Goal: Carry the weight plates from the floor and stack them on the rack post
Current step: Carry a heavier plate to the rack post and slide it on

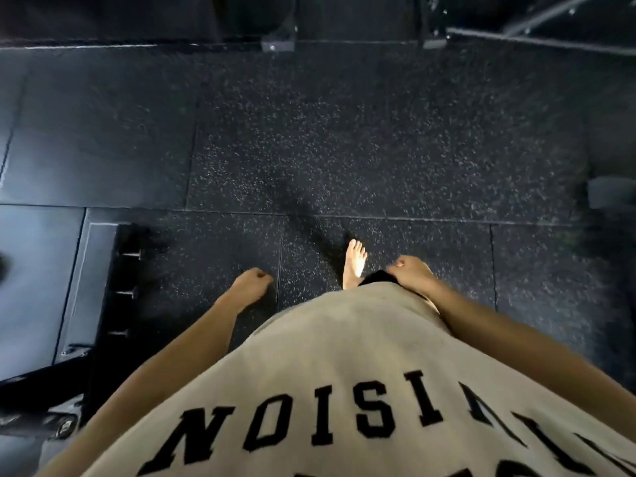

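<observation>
No weight plate shows in the head view. My left hand (253,282) hangs by my side with its fingers loosely curled and holds nothing. My right hand (411,270) hangs in front of my beige shirt, also loosely curled and holding nothing. A black rack frame (103,290) with three short horizontal pegs (125,293) stands on the floor to my left, about an arm's length from my left hand. One bare foot (354,263) is stepping forward on the speckled rubber floor (344,149).
Dark machine feet stand at the far edge of the mat (278,43) (435,39), with a slanted bar (537,32) at the top right. A grey block (609,192) sits at the right edge. Smooth grey flooring (34,270) lies left of the rack.
</observation>
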A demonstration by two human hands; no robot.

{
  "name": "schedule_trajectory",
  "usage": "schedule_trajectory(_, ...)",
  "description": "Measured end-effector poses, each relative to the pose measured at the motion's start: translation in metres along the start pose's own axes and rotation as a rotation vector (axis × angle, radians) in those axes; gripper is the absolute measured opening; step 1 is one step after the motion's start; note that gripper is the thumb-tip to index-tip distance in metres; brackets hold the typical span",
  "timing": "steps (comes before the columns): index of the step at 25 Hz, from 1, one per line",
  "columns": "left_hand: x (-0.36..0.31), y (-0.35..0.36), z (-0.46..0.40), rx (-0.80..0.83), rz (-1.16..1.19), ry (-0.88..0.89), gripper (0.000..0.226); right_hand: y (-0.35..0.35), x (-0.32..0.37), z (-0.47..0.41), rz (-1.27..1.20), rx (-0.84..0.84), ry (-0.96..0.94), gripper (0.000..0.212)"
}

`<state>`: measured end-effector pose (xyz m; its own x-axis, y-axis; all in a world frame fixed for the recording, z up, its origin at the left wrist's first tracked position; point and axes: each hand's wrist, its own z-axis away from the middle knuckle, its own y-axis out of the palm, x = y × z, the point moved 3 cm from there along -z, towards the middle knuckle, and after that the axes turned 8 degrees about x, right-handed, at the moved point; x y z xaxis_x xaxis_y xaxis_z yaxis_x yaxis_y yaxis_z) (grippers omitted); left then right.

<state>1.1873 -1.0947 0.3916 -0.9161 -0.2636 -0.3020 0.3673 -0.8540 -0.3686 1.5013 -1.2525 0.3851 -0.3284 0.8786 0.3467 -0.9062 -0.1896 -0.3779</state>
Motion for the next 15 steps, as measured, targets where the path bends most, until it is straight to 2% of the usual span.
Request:
schedule_trajectory(2,-0.020,-0.020,-0.011,-0.014,0.024,-0.041,0.018,-0.045,0.050,-0.036,0.049,0.038,-0.015,0.020)
schedule_trajectory(5,-0.040,-0.062,-0.035,-0.131,0.210,-0.136,0.033,-0.105,0.139,-0.094,0.188,0.112,-0.034,0.021)
schedule_trajectory(7,-0.048,-0.084,-0.054,-0.195,0.322,-0.188,0.034,-0.126,0.196,-0.126,0.240,0.137,-0.042,0.021)
schedule_trajectory(9,-0.055,-0.099,-0.079,-0.188,0.406,-0.219,0.031,-0.138,0.246,-0.157,0.310,0.162,-0.054,0.020)
schedule_trajectory(12,-0.066,-0.143,-0.128,-0.097,0.477,-0.231,0.031,-0.145,0.334,-0.210,0.421,0.204,-0.054,0.017)
schedule_trajectory(15,-0.072,-0.227,-0.166,-0.089,0.542,-0.272,0.039,-0.151,0.436,-0.249,0.493,0.192,-0.069,0.017)
